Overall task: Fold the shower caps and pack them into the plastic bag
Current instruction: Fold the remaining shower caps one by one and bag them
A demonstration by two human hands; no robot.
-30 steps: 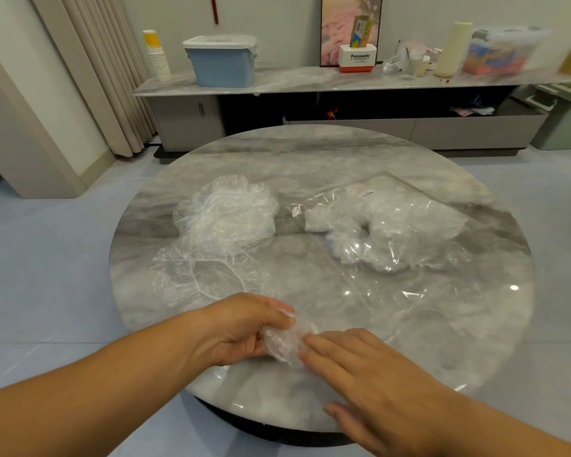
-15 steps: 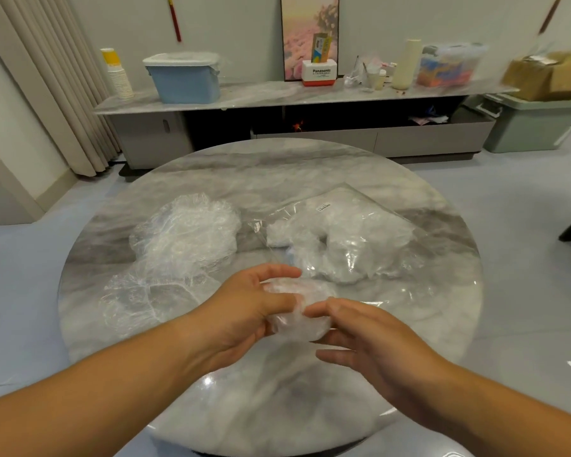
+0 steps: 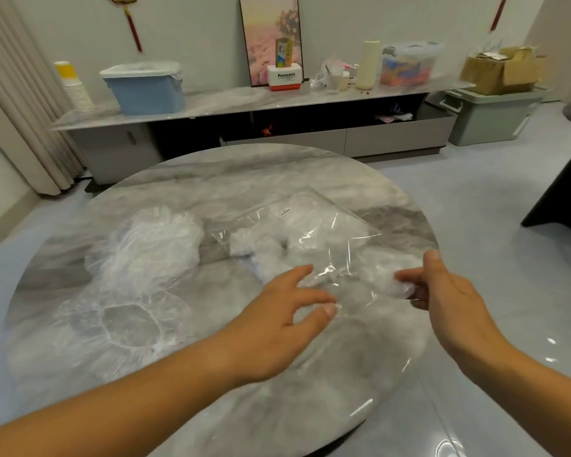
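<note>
From the head view I see the left hand (image 3: 277, 324) low over the round marble table (image 3: 211, 407), its fingers spread wide and only lightly bent, gripping nothing; its fingertips reach the near edge of the clear plastic bag (image 3: 314, 222), though I cannot tell whether they touch the film. The right hand (image 3: 449, 298) is further right, near the table's right rim; its thumb points up and its fingers curl round a small folded shower cap (image 3: 389, 282), a crumpled white wad held at the bag's near right corner; I cannot tell whether the wad is already inside the film or just against it. The bag lies flat on the right half of the table; several packed caps (image 3: 261, 249) show as white lumps through it. On the left half sits a loose heap of unfolded caps (image 3: 152, 245), just beside the bag; nearer to me one open cap (image 3: 129, 321) lies spread flat, its elastic ring facing up. Beyond the table a long low sideboard (image 3: 244, 97) stands along the wall, with a blue lidded bin (image 3: 145, 90) on its left part.
</note>
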